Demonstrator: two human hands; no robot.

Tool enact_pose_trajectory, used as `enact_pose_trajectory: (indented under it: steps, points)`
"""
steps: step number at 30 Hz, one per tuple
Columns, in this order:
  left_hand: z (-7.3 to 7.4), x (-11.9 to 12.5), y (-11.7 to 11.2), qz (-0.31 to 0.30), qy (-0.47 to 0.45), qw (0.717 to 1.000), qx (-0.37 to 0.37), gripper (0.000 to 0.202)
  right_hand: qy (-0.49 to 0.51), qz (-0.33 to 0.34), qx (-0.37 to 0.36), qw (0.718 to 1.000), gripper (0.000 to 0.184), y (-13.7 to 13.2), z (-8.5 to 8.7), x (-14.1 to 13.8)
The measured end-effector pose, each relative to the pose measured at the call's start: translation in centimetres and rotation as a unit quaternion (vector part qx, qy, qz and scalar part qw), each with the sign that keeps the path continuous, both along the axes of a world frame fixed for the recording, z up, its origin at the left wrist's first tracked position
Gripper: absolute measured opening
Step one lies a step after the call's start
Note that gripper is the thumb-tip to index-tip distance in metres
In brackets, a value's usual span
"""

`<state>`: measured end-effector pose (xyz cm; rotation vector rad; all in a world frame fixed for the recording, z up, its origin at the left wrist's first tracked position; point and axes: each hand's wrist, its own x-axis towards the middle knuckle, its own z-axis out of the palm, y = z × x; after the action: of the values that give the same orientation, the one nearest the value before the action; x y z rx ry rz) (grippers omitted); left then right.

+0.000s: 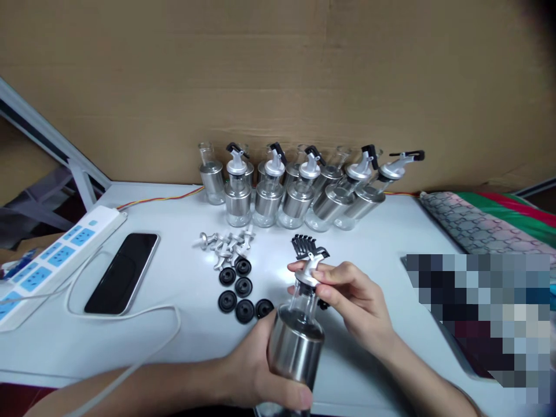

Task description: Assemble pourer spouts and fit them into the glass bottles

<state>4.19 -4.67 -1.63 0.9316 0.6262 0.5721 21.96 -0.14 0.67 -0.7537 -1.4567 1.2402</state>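
Observation:
My left hand (260, 370) is wrapped round the steel-sleeved body of a glass bottle (297, 341), which leans slightly at the table's front edge. At its neck, my right hand (351, 289) pinches a silver pour spout (310, 271) with a black flip lever; the spout's black base sits at the bottle mouth. How deep it is seated I cannot tell. Just behind lie several black levers (303, 244) in a row. Left of the bottle are several round black stoppers (244, 287) and a small pile of silver spout pieces (226, 246).
Along the cardboard wall (278, 75) stand several similar bottles (238, 202), the front ones topped with spouts. A phone (122, 273), a white power strip (56, 263) and a loose white cable (174, 330) occupy the left. Patterned fabric (469, 223) and a partly pixelated flat object are at right.

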Motion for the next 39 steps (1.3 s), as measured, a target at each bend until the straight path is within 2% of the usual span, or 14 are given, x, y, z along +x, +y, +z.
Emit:
enact_pose_trajectory:
  steps: [3,5,7,9,12,13,15,17,19,21,23,27,32,39]
  points:
    - [0.7,-0.2,0.4,0.029,0.009,0.997,0.070,0.063,0.008,-0.033,0.034,0.999,0.013,-0.4,-0.1,-0.1]
    - [1.3,-0.5,0.8,0.039,-0.003,0.991,0.125,0.056,0.034,-0.072,0.044,0.996,0.025,-0.5,0.2,-0.1]
    - [1.8,-0.9,1.1,0.056,-0.018,0.983,0.175,0.046,0.066,-0.120,0.045,0.989,0.025,-0.3,0.8,0.0]
    - [2.0,-1.6,1.6,0.100,-0.011,0.972,0.211,0.037,0.095,-0.185,0.057,0.977,0.018,0.3,1.6,0.3]
    - [1.9,-3.0,3.1,0.205,0.008,0.949,0.240,0.030,0.140,-0.275,0.080,0.948,0.012,1.5,2.4,1.1]
    - [2.0,-3.5,3.8,0.259,0.028,0.934,0.245,0.030,0.150,-0.290,0.088,0.941,0.012,1.9,2.5,1.4]
    - [2.4,-4.6,5.6,0.375,0.063,0.882,0.279,0.031,0.157,-0.309,0.103,0.932,0.013,2.4,2.5,1.9]
    - [3.1,-5.7,7.8,0.487,0.113,0.802,0.327,0.036,0.153,-0.325,0.115,0.926,0.014,2.7,2.4,2.0]
    - [3.9,-6.7,9.9,0.529,0.133,0.763,0.346,0.042,0.155,-0.334,0.119,0.922,0.013,2.8,2.1,2.0]
    - [4.2,-7.7,11.9,0.560,0.194,0.704,0.393,0.053,0.162,-0.336,0.119,0.920,0.013,2.9,2.0,1.8]
    - [3.9,-8.5,13.6,0.563,0.228,0.673,0.422,0.063,0.168,-0.342,0.119,0.917,0.013,3.0,1.9,1.7]
    - [1.8,-9.9,16.0,0.504,0.266,0.712,0.410,0.070,0.167,-0.369,0.117,0.907,0.013,3.1,2.0,1.9]
    - [-1.1,-10.8,17.3,0.471,0.285,0.738,0.390,0.068,0.144,-0.409,0.119,0.893,0.012,3.5,2.0,2.9]
    - [-2.4,-10.9,17.5,0.444,0.296,0.751,0.390,0.065,0.154,-0.420,0.126,0.886,0.011,4.2,3.0,3.7]
